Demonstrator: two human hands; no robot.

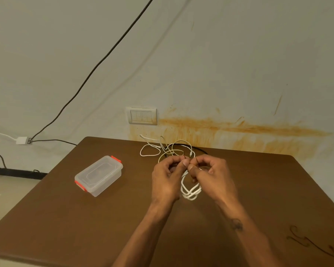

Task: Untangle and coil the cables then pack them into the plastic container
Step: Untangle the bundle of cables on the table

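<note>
I have the white cord's coiled loops (190,191) hanging between my hands above the middle of the brown wooden table (66,218), its far tail knotted with a thin black cable (199,148). My left hand (167,178) and right hand (213,176) both pinch it, thumbs nearly touching. Pulling could tighten the tangle or spill the loops. The lidded clear plastic container with red clips (98,175) sits left, unopened.
</note>
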